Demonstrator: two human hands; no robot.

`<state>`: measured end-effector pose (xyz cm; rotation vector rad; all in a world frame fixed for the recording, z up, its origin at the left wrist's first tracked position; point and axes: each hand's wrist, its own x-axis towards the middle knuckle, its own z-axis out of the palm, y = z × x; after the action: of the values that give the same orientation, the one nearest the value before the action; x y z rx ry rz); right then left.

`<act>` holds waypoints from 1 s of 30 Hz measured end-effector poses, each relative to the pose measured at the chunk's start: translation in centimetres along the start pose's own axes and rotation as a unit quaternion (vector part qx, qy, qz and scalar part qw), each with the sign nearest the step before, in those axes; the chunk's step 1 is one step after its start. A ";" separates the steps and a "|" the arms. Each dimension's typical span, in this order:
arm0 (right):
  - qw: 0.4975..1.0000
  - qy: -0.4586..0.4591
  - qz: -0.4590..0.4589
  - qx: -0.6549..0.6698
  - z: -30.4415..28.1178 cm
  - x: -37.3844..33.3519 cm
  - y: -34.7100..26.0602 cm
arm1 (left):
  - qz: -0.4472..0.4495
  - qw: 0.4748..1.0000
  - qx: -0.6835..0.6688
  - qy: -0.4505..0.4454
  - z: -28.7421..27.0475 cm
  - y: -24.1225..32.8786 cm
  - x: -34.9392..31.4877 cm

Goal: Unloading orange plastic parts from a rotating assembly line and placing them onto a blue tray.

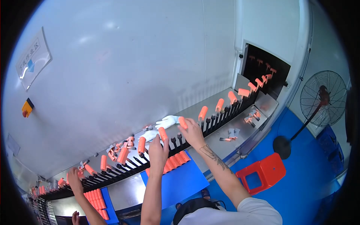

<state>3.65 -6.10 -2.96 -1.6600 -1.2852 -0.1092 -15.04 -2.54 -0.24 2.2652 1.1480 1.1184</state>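
My right hand (192,134) is closed round a curved orange plastic shell (183,122), held above the row of black spindles (213,119). My left hand (158,150) grips another orange shell (162,134) just left of it, over the same row; its lower end is hidden by my fingers, so I cannot tell if it sits on a spindle. More orange shells stand on spindles to both sides, such as one (203,113) to the right and one (141,145) to the left. White gloves (167,122) lie behind my hands.
Orange shells (175,162) lie in a row on a blue sheet (183,182) before me. A co-worker's hand (75,182) reaches the line at left. The spindles run into a dark opening (262,65). A red stool (262,174) and a fan (323,98) stand at right.
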 end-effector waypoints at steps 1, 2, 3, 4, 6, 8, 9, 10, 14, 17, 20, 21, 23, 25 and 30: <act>1.000 -0.020 -0.016 -0.014 -0.1 -0.3 -0.5 | -0.014 0.998 0.031 -0.058 -0.6 0.2 0.7; 0.999 -0.040 -0.021 -0.028 -0.3 -0.5 -1.3 | 0.000 0.995 0.080 -0.063 -1.1 -0.2 0.7; 0.997 -0.061 -0.027 -0.043 -0.3 -0.8 -2.1 | 0.014 0.989 0.128 -0.068 -1.6 -0.8 0.7; 0.996 -0.070 -0.030 -0.046 -0.4 -1.1 -2.8 | 0.018 0.985 0.163 -0.058 -2.2 -1.4 0.2; 0.992 -0.097 -0.070 -0.027 -0.2 -0.5 -3.2 | -0.033 0.981 0.182 -0.056 -3.0 -1.9 -0.1; 0.987 -0.133 -0.082 -0.030 0.4 0.2 -3.4 | -0.034 0.973 0.221 -0.051 -3.8 -2.3 -0.1; 0.984 -0.154 -0.087 -0.031 0.8 0.7 -3.4 | -0.040 0.972 0.227 -0.045 -4.3 -2.3 0.1; 0.984 -0.156 -0.079 -0.040 1.7 1.5 -3.5 | -0.014 0.975 0.221 -0.018 -4.9 -3.1 0.6; 0.971 -0.193 0.059 0.127 1.6 3.3 -4.9 | -0.219 0.974 -0.052 0.015 -8.4 -10.2 2.0; 0.938 -0.057 0.083 0.332 -0.5 -0.8 -5.1 | -0.121 0.974 -0.132 0.139 -10.6 -7.6 -3.5; 0.968 -0.075 0.043 0.234 -2.4 -9.0 -4.2 | -0.074 0.996 0.017 -0.056 -6.4 -10.2 -12.4; 0.978 -0.091 0.049 0.181 -1.4 -12.6 -1.5 | -0.059 0.990 -0.026 -0.124 -3.5 -9.8 -14.8; 0.972 -0.115 0.168 0.114 0.5 -18.0 2.0 | 0.093 0.962 -0.022 -0.257 1.0 -10.0 -16.3; 0.979 -0.105 0.155 0.080 1.8 -20.2 4.1 | 0.135 0.955 -0.025 -0.262 5.4 -9.7 -16.1; 0.991 -0.123 0.044 -0.016 1.8 -22.8 6.8 | 0.054 0.984 0.031 -0.166 11.0 -8.6 -16.2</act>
<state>-1.81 -19.97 -21.55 -1.7959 -1.3948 0.1326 -16.56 -9.95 -20.21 2.4694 0.9473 0.7089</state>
